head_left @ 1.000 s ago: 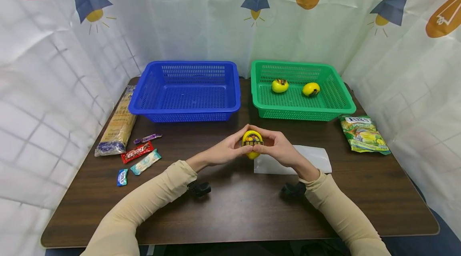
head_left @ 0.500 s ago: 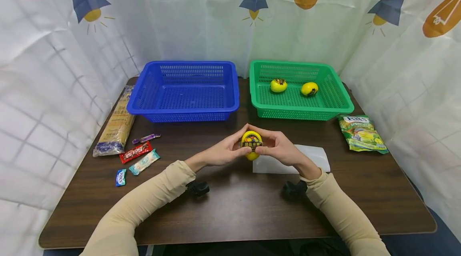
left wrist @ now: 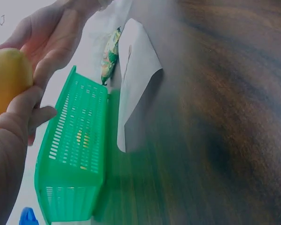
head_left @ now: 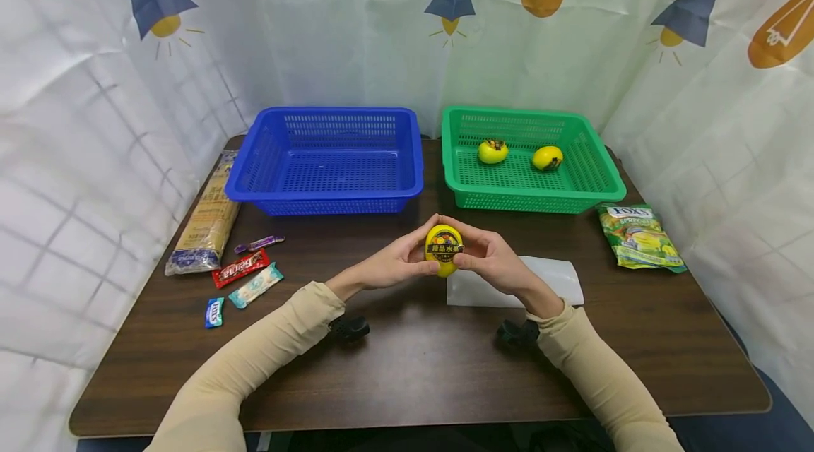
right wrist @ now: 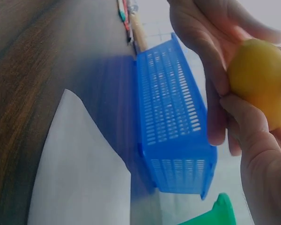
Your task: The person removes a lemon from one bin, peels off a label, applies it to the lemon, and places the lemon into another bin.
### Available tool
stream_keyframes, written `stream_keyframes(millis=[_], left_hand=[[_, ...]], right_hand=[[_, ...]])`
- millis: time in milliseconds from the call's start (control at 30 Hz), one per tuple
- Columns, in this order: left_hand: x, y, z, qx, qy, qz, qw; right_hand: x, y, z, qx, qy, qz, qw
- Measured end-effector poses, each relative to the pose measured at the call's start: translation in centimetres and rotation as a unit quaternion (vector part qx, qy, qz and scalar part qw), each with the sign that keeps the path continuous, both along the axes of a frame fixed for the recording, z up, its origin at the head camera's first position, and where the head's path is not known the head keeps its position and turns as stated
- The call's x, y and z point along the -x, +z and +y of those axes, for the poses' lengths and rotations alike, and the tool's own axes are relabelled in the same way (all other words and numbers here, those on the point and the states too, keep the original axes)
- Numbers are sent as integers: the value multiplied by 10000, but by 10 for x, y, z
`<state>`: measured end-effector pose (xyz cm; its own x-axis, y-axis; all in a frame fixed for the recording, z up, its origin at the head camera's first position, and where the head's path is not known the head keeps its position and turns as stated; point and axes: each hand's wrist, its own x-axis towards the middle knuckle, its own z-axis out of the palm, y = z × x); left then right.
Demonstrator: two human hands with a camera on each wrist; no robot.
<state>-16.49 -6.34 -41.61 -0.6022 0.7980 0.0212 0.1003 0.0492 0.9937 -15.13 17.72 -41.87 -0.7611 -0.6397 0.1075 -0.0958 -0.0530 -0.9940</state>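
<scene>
Holding a small yellow egg-shaped plastic toy with a dark label (head_left: 444, 250) are both hands, up above the middle of the dark brown wooden table (head_left: 413, 367). The left hand (head_left: 393, 265) grips the toy from its 9 o'clock side, with fingers curled over the top and the thumb below. The right hand (head_left: 492, 261) grips it from the 3 o'clock side in the same way. The label faces the person.

At 4 o'clock from the toy, just beside the right hand, a flat white sheet of paper (head_left: 547, 281) lies on the table. At 1 o'clock from the toy sits a green plastic basket with holes (head_left: 604, 180). Inside it are two more yellow egg-shaped toys (head_left: 493, 151), near each other but not touching. At 11 o'clock from the toy sits a blue plastic basket with holes (head_left: 248, 180), just beside the green one.

At 3 o'clock, well apart from the hands, lies a green and yellow candy bag (head_left: 639, 236). At 9 o'clock, near the table's edge, lie a long clear pack of pale noodles (head_left: 206, 219), a red candy bar wrapper (head_left: 241, 268), a thin purple candy wrapper (head_left: 259, 244), a pale blue and white candy wrapper (head_left: 256, 285) and a small blue candy wrapper (head_left: 214, 312).
</scene>
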Motion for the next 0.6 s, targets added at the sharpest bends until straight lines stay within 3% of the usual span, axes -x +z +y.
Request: stream_keyframes(millis=[133, 333, 500, 600], left_hand=[[-2, 1, 2, -16, 195, 56, 9998], [-6, 3, 8, 51, 535, 86, 9985], [-5, 0, 7, 31, 500, 29, 9987], [-5, -1, 7, -60, 434, -228, 9988]], right_hand=[[0, -2, -1, 62, -153, 43, 9999], [-2, -3, -6, -315, -611, 228, 9974], [-2, -4, -9, -428, -807, 278, 9954], [-4, -3, -9, -429, -878, 304, 9947]])
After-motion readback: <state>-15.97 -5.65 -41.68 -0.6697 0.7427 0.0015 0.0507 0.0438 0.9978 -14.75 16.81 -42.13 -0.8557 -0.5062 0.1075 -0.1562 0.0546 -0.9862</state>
